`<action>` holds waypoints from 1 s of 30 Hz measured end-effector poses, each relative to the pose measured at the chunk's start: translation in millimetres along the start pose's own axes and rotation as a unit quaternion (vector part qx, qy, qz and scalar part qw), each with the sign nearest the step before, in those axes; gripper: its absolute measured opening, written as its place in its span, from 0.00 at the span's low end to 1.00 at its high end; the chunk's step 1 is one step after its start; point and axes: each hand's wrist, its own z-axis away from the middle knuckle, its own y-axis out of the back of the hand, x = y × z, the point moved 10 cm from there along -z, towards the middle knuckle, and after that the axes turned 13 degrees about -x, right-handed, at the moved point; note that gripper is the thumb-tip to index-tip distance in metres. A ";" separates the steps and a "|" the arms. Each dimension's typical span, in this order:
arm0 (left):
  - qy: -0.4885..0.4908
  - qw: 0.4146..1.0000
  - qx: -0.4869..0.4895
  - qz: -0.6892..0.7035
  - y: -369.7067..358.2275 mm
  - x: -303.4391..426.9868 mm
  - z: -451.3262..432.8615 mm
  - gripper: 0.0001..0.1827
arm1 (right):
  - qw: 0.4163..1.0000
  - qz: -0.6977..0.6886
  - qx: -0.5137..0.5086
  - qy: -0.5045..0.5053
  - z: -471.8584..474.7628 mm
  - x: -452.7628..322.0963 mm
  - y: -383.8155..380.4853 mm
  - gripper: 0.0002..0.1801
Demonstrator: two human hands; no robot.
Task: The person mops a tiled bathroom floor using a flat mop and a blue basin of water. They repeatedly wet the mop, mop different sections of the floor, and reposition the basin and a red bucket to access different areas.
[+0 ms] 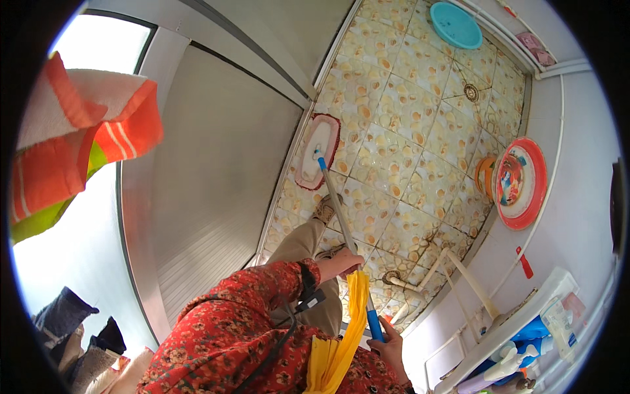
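Note:
My left hand (342,263) is closed around the metal pole (339,211) of a flat mop, partway along it. Lower in the view, my right hand (389,344) holds the mop's blue handle grip (374,325) at the near end. The mop head (317,151), a pale pad with a red fringe, lies flat on the tiled floor (389,152) beside the base of the grey panel wall. A blue joint (321,163) links the pole to the head. Yellow fabric strips (358,300) hang across my front and overlap part of the pole.
A turquoise basin (456,25) sits at the far corner near a floor drain (471,92). Along the right wall are a red-rimmed basin (539,184), a sink (551,290) and bottles (507,362). Orange towels (123,133) hang at left. My shoe (325,209) stands near the mop head.

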 end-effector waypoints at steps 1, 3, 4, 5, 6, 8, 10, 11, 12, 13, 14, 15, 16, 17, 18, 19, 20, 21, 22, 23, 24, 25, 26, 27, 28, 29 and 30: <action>0.012 1.000 0.015 -0.018 7.1 5.7 -3.1 0.18 | 0.999 -0.036 0.014 -0.009 -4.7 -1.3 -0.3 0.42; 0.027 0.998 0.035 -0.050 26.5 30.7 -14.7 0.19 | 0.997 -0.070 0.035 0.002 -22.7 -20.9 1.8 0.41; -0.030 0.997 0.035 -0.058 37.4 59.5 -20.3 0.19 | 0.996 -0.073 0.041 0.024 -39.8 -37.7 -0.8 0.40; -0.076 0.995 0.027 -0.060 49.7 86.9 -25.0 0.20 | 0.995 -0.078 0.054 0.028 -56.1 -52.0 -3.6 0.40; -0.084 0.991 0.032 -0.095 66.0 112.8 -34.9 0.20 | 0.994 -0.066 0.046 0.077 -74.5 -77.6 -8.7 0.39; -0.069 0.978 0.100 -0.168 101.1 159.8 -59.8 0.18 | 0.989 -0.061 0.034 0.129 -112.6 -123.4 -13.1 0.37; -0.099 0.926 0.133 -0.338 116.9 202.6 -81.6 0.16 | 0.986 -0.073 0.019 0.148 -141.1 -149.1 -12.4 0.37; -0.118 0.889 0.190 -0.400 126.1 215.9 -84.6 0.16 | 0.985 -0.079 0.012 0.154 -156.2 -157.4 -11.1 0.37; -0.135 0.844 0.245 -0.457 130.7 226.3 -86.1 0.16 | 0.977 -0.088 -0.019 0.195 -163.0 -164.7 -13.8 0.37; -0.142 0.781 0.265 -0.548 122.1 224.6 -86.3 0.14 | 0.987 -0.070 0.004 0.142 -165.2 -146.3 -8.8 0.38; -0.123 0.657 0.281 -0.689 104.9 218.1 -86.8 0.15 | 0.990 -0.054 0.002 0.129 -164.2 -133.5 -6.4 0.39; -0.138 0.749 0.279 -0.585 109.5 200.8 -82.7 0.16 | 0.988 -0.047 -0.020 0.146 -163.7 -125.8 -6.4 0.40; -0.156 0.818 0.291 -0.471 107.0 174.8 -72.0 0.20 | 0.988 -0.058 -0.034 0.137 -152.9 -105.1 -3.9 0.41; -0.170 0.872 0.275 -0.366 96.7 146.4 -64.5 0.25 | 0.994 -0.015 -0.016 0.109 -135.0 -79.8 3.1 0.42; -0.115 0.922 0.223 -0.296 80.6 109.5 -65.8 0.31 | 0.998 -0.043 0.008 0.050 -113.4 -45.3 10.1 0.42; -0.054 0.958 0.145 -0.242 56.5 67.2 -61.0 0.39 | 0.998 -0.047 0.005 0.043 -86.4 -23.6 11.4 0.42; 0.022 0.977 0.080 -0.197 33.0 28.7 -56.3 0.39 | 0.999 0.001 0.038 -0.029 -57.0 5.8 18.2 0.42; -0.001 0.993 0.038 -0.116 11.0 8.7 -46.2 0.36 | 0.997 -0.027 0.046 -0.050 -28.8 26.7 16.7 0.42; 0.051 0.993 0.023 -0.109 -5.2 -15.7 -41.1 0.33 | 0.997 -0.013 0.058 -0.042 -5.7 35.8 15.3 0.42; 0.144 0.984 -0.003 -0.104 -11.5 -40.3 -40.0 0.30 | 0.997 -0.033 0.066 -0.016 8.7 39.4 13.6 0.41; 0.155 0.984 -0.001 -0.093 -14.7 -48.0 -39.1 0.27 | 0.988 -0.105 0.098 -0.049 21.4 55.1 13.9 0.41; 0.173 0.982 -0.023 -0.076 -14.5 -51.0 -44.7 0.25 | 0.989 -0.110 0.096 -0.030 22.3 51.4 13.1 0.40; 0.169 0.983 -0.048 -0.057 -14.4 -46.7 -52.8 0.23 | 0.988 -0.118 0.099 -0.033 19.9 48.6 11.8 0.40; 0.142 0.986 -0.052 -0.070 -6.2 -31.1 -64.6 0.21 | 0.986 -0.127 0.099 -0.038 11.3 41.4 12.1 0.40; 0.095 0.991 -0.059 -0.079 4.8 -8.0 -75.1 0.19 | 0.985 -0.136 0.102 -0.037 -2.0 30.4 12.1 0.39; 0.068 0.991 -0.064 -0.094 16.1 13.8 -82.5 0.18 | 0.981 -0.168 0.093 -0.004 -17.3 11.5 12.4 0.39; 0.003 0.998 -0.044 -0.055 27.6 45.0 -92.5 0.20 | 0.973 -0.209 0.091 0.018 -38.8 -8.3 16.0 0.40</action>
